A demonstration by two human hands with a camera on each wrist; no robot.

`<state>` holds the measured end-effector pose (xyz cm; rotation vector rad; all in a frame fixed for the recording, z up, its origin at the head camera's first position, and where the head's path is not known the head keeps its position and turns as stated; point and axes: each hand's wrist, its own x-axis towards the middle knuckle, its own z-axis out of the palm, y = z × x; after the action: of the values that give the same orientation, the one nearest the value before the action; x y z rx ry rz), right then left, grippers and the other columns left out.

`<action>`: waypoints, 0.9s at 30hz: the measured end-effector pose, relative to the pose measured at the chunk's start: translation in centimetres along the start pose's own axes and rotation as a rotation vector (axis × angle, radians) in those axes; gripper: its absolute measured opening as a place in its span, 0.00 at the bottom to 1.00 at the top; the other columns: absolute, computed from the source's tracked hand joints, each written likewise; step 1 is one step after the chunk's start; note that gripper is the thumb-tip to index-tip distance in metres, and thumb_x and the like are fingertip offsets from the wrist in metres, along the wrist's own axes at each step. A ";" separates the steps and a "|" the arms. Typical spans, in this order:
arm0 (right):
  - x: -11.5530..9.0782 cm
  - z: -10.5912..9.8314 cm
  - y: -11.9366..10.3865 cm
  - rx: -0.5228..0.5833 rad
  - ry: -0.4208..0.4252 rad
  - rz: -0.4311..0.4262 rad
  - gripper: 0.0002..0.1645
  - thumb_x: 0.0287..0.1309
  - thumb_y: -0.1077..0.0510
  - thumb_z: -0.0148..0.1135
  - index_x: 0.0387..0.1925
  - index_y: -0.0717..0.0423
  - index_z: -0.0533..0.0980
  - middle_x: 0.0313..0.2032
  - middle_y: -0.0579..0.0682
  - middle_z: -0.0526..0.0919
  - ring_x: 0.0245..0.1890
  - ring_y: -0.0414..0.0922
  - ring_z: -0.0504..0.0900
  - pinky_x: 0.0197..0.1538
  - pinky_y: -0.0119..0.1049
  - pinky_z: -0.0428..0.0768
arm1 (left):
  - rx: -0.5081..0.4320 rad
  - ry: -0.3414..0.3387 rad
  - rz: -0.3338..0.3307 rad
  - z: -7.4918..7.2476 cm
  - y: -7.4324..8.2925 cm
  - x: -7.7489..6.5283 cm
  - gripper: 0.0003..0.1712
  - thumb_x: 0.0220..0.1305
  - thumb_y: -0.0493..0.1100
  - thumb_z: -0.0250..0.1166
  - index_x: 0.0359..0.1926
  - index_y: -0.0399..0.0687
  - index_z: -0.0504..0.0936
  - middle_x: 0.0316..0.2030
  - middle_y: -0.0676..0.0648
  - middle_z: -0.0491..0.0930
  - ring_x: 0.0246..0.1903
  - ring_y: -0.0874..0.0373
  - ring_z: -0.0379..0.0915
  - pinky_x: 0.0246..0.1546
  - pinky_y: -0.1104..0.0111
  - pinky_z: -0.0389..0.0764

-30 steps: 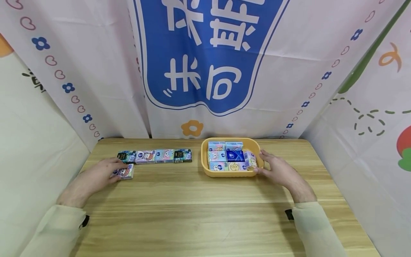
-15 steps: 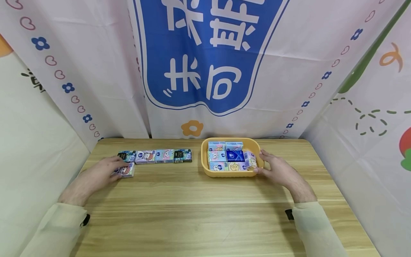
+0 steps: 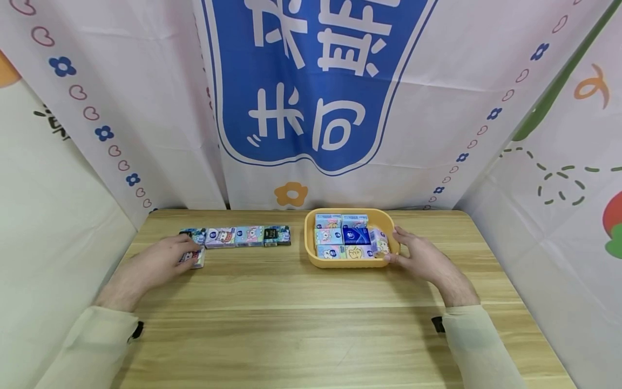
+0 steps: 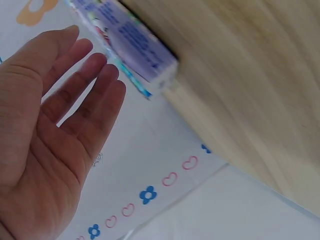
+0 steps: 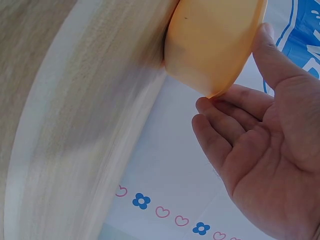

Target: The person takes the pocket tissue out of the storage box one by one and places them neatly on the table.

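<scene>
My left hand (image 3: 162,262) lies over a small purple printed tissue pack (image 3: 198,262) in front of a row's left end, partly covering it. In the left wrist view its fingers are loosely bent, with a gap to the nearest tissue pack (image 4: 142,52). My right hand (image 3: 420,256) touches the right end of a yellow plastic basket (image 3: 350,264), thumb toward the front and fingers toward the back. Relaxed fingers (image 5: 212,140) rest near the basket's end in the right wrist view. Inside the basket, several tissue packs (image 3: 357,235) lie in rows; a purple one (image 3: 379,241) leans at the right.
A row of tissue packs (image 3: 249,235) lies left of the basket, near the back of the wooden table (image 3: 311,329). White printed cloth (image 3: 437,108) hangs behind and at both sides.
My left hand has slid slightly right, and the purple tissue pack near it has shifted a little right and back, toward the row. The right hand and basket have stayed in place.
</scene>
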<state>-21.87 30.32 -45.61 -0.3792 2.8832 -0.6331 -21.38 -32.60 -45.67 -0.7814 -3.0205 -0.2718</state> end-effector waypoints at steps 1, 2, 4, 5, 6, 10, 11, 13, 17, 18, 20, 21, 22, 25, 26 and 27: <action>0.0 0.0 0.0 0.000 0.000 0.000 0.51 0.82 0.39 0.73 0.86 0.69 0.68 0.92 0.68 0.60 0.89 0.77 0.63 0.90 0.75 0.65 | -0.001 0.002 0.002 0.0 0.2 0.2 0.16 0.79 0.41 0.77 0.60 0.37 0.94 0.54 0.37 0.92 0.53 0.38 0.93 0.62 0.37 0.94; 0.0 0.0 0.0 -0.001 0.000 0.000 0.51 0.82 0.39 0.73 0.86 0.68 0.68 0.92 0.68 0.60 0.89 0.77 0.63 0.90 0.75 0.65 | -0.004 0.002 0.003 -0.1 0.5 0.3 0.15 0.80 0.41 0.76 0.60 0.38 0.94 0.55 0.37 0.92 0.54 0.38 0.93 0.62 0.37 0.94; -0.1 -0.1 -0.1 -0.003 -0.001 0.001 0.51 0.82 0.39 0.73 0.86 0.68 0.68 0.92 0.68 0.60 0.89 0.77 0.63 0.90 0.76 0.65 | -0.010 0.002 0.005 -0.2 1.0 0.6 0.14 0.81 0.41 0.76 0.59 0.38 0.94 0.57 0.35 0.92 0.56 0.35 0.92 0.64 0.36 0.93; -0.1 -0.1 -0.1 -0.003 -0.002 0.003 0.51 0.82 0.39 0.73 0.87 0.68 0.68 0.92 0.68 0.60 0.89 0.77 0.63 0.90 0.76 0.65 | -0.017 0.003 0.008 -0.3 1.2 0.7 0.14 0.81 0.42 0.75 0.59 0.38 0.94 0.58 0.35 0.92 0.57 0.35 0.92 0.65 0.36 0.93; -0.1 -0.1 -0.1 -0.003 -0.003 0.005 0.51 0.83 0.39 0.73 0.87 0.68 0.68 0.92 0.68 0.60 0.89 0.77 0.63 0.90 0.76 0.65 | -0.021 0.004 0.011 -0.3 1.5 0.9 0.14 0.81 0.41 0.75 0.59 0.39 0.94 0.58 0.35 0.92 0.58 0.35 0.92 0.65 0.35 0.93; -0.1 -0.1 -0.1 -0.003 -0.006 0.010 0.51 0.83 0.39 0.72 0.87 0.68 0.68 0.92 0.68 0.60 0.89 0.77 0.63 0.90 0.76 0.65 | -0.034 0.011 0.027 -0.6 2.5 1.6 0.15 0.81 0.41 0.75 0.62 0.39 0.94 0.59 0.35 0.92 0.59 0.35 0.91 0.65 0.36 0.93; -0.1 -0.1 -0.1 -0.003 -0.006 0.011 0.51 0.83 0.39 0.72 0.87 0.68 0.68 0.92 0.68 0.60 0.89 0.77 0.63 0.90 0.76 0.65 | -0.032 0.013 0.033 -0.6 2.8 1.8 0.16 0.82 0.41 0.75 0.63 0.39 0.94 0.59 0.36 0.92 0.59 0.35 0.91 0.65 0.36 0.93; -0.1 0.0 -0.1 -0.005 -0.005 0.010 0.51 0.82 0.38 0.73 0.87 0.67 0.68 0.92 0.68 0.60 0.89 0.77 0.63 0.90 0.76 0.65 | -0.026 0.012 0.045 -0.6 3.3 2.2 0.16 0.82 0.41 0.75 0.63 0.39 0.93 0.59 0.36 0.93 0.59 0.36 0.92 0.65 0.37 0.93; -0.1 0.0 -0.1 -0.008 -0.004 0.010 0.51 0.82 0.38 0.73 0.87 0.67 0.68 0.92 0.68 0.60 0.89 0.77 0.63 0.90 0.76 0.66 | -0.021 -0.001 0.057 -0.6 4.4 3.0 0.18 0.83 0.42 0.74 0.66 0.40 0.93 0.60 0.37 0.93 0.61 0.36 0.92 0.67 0.37 0.92; 0.0 0.0 -0.1 -0.008 -0.004 0.010 0.51 0.82 0.38 0.73 0.87 0.67 0.68 0.92 0.68 0.60 0.89 0.77 0.63 0.90 0.76 0.66 | -0.022 -0.003 0.061 -0.6 4.6 3.2 0.18 0.83 0.41 0.74 0.66 0.40 0.93 0.61 0.37 0.93 0.61 0.36 0.92 0.67 0.36 0.92; 0.0 0.0 -0.1 -0.005 -0.005 0.013 0.51 0.82 0.38 0.73 0.87 0.67 0.68 0.92 0.68 0.60 0.89 0.77 0.63 0.90 0.76 0.65 | -0.025 -0.002 0.070 -0.6 5.2 3.6 0.18 0.83 0.41 0.74 0.66 0.40 0.92 0.63 0.35 0.92 0.63 0.34 0.91 0.69 0.36 0.91; 0.0 0.0 -0.1 -0.003 -0.005 0.014 0.51 0.82 0.38 0.73 0.87 0.67 0.68 0.92 0.68 0.60 0.89 0.77 0.63 0.90 0.76 0.65 | -0.026 0.001 0.077 -0.5 5.4 3.8 0.18 0.83 0.41 0.74 0.66 0.40 0.92 0.64 0.35 0.92 0.63 0.34 0.91 0.70 0.35 0.91; 0.0 0.0 -0.1 -0.001 -0.006 0.015 0.51 0.82 0.38 0.73 0.87 0.67 0.68 0.92 0.68 0.60 0.89 0.77 0.63 0.90 0.76 0.65 | -0.028 0.005 0.084 -0.4 5.6 4.1 0.18 0.83 0.41 0.75 0.66 0.40 0.92 0.64 0.35 0.92 0.63 0.34 0.92 0.69 0.36 0.92; 0.1 0.0 0.0 0.000 -0.006 0.017 0.51 0.82 0.38 0.72 0.87 0.67 0.67 0.92 0.68 0.60 0.89 0.77 0.62 0.90 0.76 0.65 | -0.034 0.004 0.095 -0.2 6.2 4.7 0.18 0.83 0.40 0.74 0.67 0.40 0.92 0.65 0.34 0.92 0.64 0.34 0.91 0.70 0.37 0.92; 0.0 0.0 0.0 0.000 -0.007 0.017 0.51 0.83 0.38 0.72 0.87 0.67 0.67 0.92 0.68 0.59 0.89 0.77 0.62 0.90 0.76 0.65 | -0.035 0.002 0.097 -0.1 6.5 5.0 0.18 0.83 0.40 0.74 0.67 0.40 0.92 0.65 0.35 0.92 0.64 0.35 0.92 0.70 0.38 0.92; 0.1 0.0 0.0 0.001 -0.008 0.019 0.51 0.83 0.39 0.72 0.87 0.67 0.67 0.92 0.68 0.59 0.90 0.77 0.62 0.90 0.76 0.64 | -0.037 -0.001 0.098 -0.1 6.7 5.2 0.18 0.83 0.40 0.74 0.68 0.40 0.91 0.65 0.35 0.92 0.64 0.35 0.92 0.70 0.38 0.93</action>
<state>-21.93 30.33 -45.62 -0.3530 2.8754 -0.6289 -22.67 -24.32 -44.22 -0.9297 -2.9744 -0.3264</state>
